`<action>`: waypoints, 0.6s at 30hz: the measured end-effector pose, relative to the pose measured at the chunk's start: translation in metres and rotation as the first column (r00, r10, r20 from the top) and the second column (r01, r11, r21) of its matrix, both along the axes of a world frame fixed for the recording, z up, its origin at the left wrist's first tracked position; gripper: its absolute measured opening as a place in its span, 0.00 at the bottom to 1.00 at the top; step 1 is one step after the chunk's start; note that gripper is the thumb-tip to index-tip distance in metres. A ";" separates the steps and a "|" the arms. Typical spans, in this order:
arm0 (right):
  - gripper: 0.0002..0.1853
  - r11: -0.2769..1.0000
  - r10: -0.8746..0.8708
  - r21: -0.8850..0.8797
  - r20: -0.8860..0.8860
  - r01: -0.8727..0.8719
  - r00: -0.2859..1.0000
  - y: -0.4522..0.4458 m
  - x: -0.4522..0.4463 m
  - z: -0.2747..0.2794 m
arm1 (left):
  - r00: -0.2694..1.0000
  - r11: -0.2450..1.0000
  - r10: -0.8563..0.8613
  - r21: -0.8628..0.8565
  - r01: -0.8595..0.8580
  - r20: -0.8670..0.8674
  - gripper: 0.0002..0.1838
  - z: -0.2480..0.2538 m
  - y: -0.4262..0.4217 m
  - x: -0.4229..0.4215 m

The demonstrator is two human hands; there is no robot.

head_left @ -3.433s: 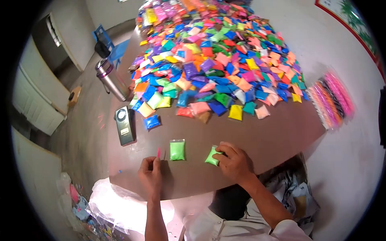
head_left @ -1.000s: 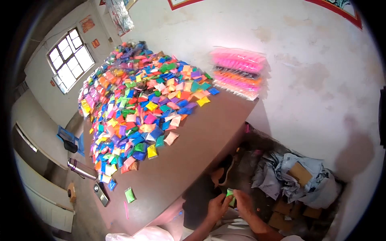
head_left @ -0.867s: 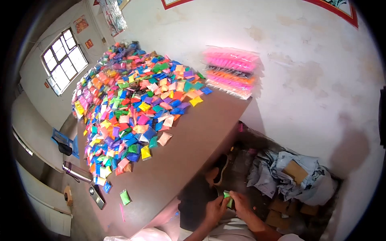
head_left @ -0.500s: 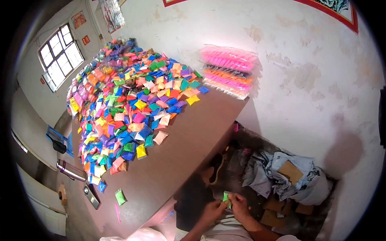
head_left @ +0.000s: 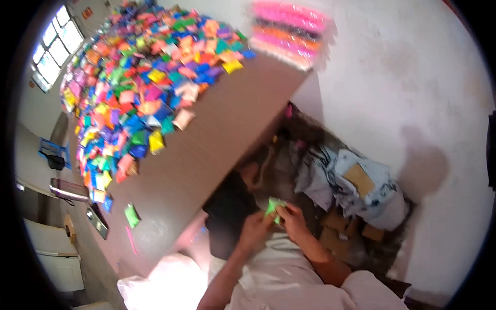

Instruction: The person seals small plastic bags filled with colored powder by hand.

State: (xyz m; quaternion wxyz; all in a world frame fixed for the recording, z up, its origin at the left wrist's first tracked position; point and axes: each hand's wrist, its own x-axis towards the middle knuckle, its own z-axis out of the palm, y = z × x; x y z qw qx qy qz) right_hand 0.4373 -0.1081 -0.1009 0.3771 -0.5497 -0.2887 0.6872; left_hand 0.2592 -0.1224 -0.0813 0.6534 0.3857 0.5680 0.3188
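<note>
Over my lap, a small bright green packet (head_left: 273,205) is pinched between my two hands. My left hand (head_left: 253,230) grips its lower left side, slightly blurred. On its right side are the bent fingers and thumb of my right hand (head_left: 292,221). To the left, on the brown table (head_left: 201,155), lie another green packet (head_left: 132,215) and a thin pink stick (head_left: 131,239). A large heap of small packets in many colours (head_left: 150,107) spreads over the table's far left part.
Clear bags of pink and orange items (head_left: 289,31) are stacked at the table's far corner. A phone-like device (head_left: 97,221) and a metal flask (head_left: 70,190) are at the left edge. Crumpled grey-white sacks (head_left: 361,181) and cardboard pieces (head_left: 336,219) lie on the floor at right.
The camera view has tilted downward, so the table and heap appear higher and more of my lap shows. Both hands still hold the green packet, which now shows more above my fingers.
</note>
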 end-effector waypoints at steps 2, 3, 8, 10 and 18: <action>0.15 0.998 -0.026 0.059 -0.016 0.027 1.000 0.002 -0.001 0.010 | 0.997 1.000 0.007 0.025 -0.009 0.081 0.19 -0.008 0.003 -0.002; 0.15 0.999 -0.030 0.037 0.000 0.030 1.000 0.002 -0.002 0.013 | 0.996 0.999 0.006 0.045 -0.010 0.088 0.18 0.002 0.005 0.001; 0.13 0.994 -0.053 0.088 -0.060 0.058 0.997 0.002 -0.008 0.017 | 0.992 0.997 -0.009 0.083 -0.002 0.127 0.19 0.013 0.009 -0.004; 0.13 0.996 -0.034 0.081 -0.055 0.039 0.998 0.002 -0.008 0.011 | 0.997 0.993 -0.008 0.116 -0.001 0.077 0.18 0.003 0.009 -0.007; 0.12 0.994 -0.013 0.104 -0.035 0.017 0.999 0.000 -0.005 0.013 | 0.999 0.998 0.002 0.058 -0.004 0.034 0.16 0.005 0.009 -0.008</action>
